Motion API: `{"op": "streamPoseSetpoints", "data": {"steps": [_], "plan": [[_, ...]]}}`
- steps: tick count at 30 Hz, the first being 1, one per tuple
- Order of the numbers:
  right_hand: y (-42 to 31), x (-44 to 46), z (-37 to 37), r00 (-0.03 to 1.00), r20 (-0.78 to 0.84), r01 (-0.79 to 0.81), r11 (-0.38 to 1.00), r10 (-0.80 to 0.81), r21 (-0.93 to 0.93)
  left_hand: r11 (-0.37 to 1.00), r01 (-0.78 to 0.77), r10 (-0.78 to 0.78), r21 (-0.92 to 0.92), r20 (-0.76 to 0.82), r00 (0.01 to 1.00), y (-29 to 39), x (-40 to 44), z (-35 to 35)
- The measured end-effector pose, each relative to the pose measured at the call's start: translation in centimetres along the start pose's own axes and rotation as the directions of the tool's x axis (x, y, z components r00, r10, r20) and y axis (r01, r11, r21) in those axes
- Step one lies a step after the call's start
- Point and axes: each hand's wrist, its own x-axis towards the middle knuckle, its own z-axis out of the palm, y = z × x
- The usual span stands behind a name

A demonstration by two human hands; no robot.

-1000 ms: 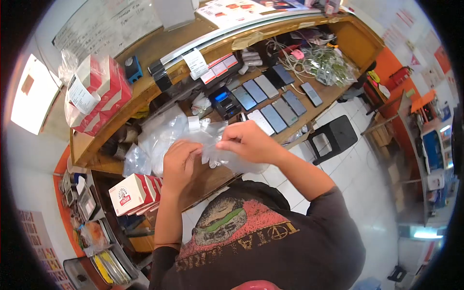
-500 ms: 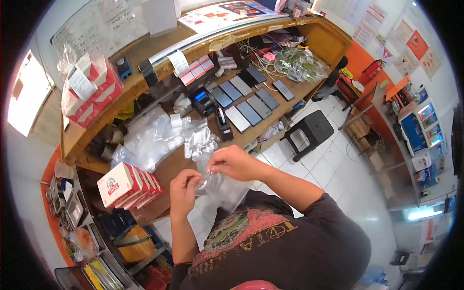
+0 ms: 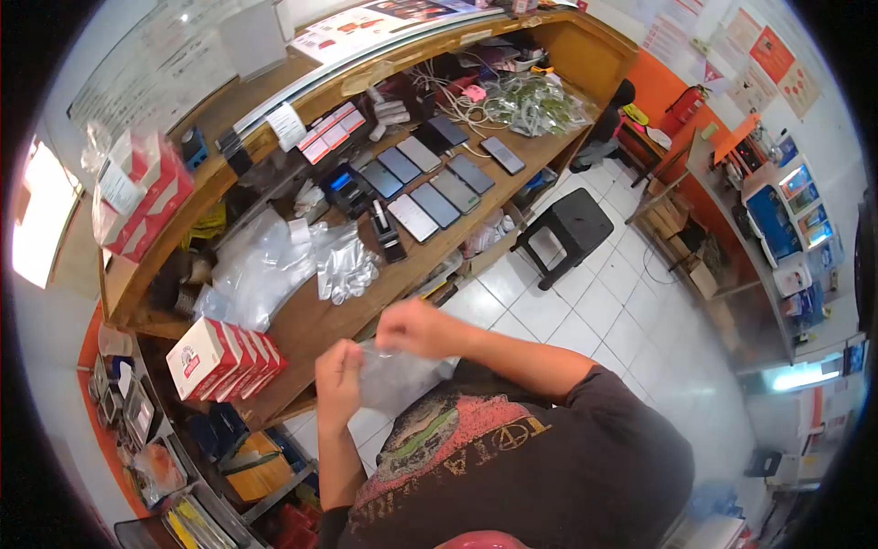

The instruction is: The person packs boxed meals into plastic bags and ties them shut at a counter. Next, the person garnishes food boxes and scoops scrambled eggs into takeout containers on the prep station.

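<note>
In front of my shirt I hold a clear plastic bag (image 3: 395, 380) stretched between both hands. My left hand (image 3: 337, 384) is closed, pinching the bag's left edge between thumb and fingers. At the upper edge my right hand (image 3: 419, 329) is closed on the bag too; it is a little smeared by motion. On the desk beyond lie a heap of clear plastic bags (image 3: 251, 270) and a crumpled stack of small clear bags (image 3: 346, 263). Left of my hands stand several red and white boxes (image 3: 208, 362) in a row at the desk's edge.
Several phones (image 3: 428, 203) lie in rows on the wooden desk (image 3: 320, 322), near a small black printer (image 3: 347, 190). More red boxes in plastic (image 3: 146, 197) sit on the upper counter. A black stool (image 3: 567, 229) stands on the tiled floor to the right.
The bag is now drawn out wider, with my right hand raised and farther from my left. The camera view has shifted, so the desk appears farther left.
</note>
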Motion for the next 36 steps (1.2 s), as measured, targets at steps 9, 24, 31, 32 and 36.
{"op": "streamPoseSetpoints", "data": {"steps": [9, 24, 31, 32, 36], "plan": [[3.4, -2.2, -9.6, 0.999, 0.047, -0.031, 0.996, 0.027, 0.087, 0.997, -0.073, 0.072, 0.001, 0.147, 0.986, 2.9, 7.1, 7.9], [12.2, -4.9, -15.1, 0.939, -0.111, -0.278, 0.908, 0.326, 0.312, 0.950, 0.312, -0.309, 0.009, -0.107, 0.945, 0.9, 9.9, 20.5], [14.6, -4.0, -14.9, 0.933, 0.018, -0.353, 0.907, 0.359, 0.229, 0.864, 0.393, -0.454, -0.313, -0.149, 0.878, -2.1, 10.1, 21.6], [14.8, -3.8, -15.1, 0.932, 0.033, -0.359, 0.904, 0.362, 0.231, 0.860, 0.401, -0.464, -0.316, -0.159, 0.871, -2.5, 9.9, 21.8], [15.0, -3.6, -15.4, 0.915, 0.044, -0.388, 0.845, 0.401, 0.368, 0.920, 0.259, -0.311, -0.294, -0.146, 0.939, -2.9, 10.4, 23.1]]}}
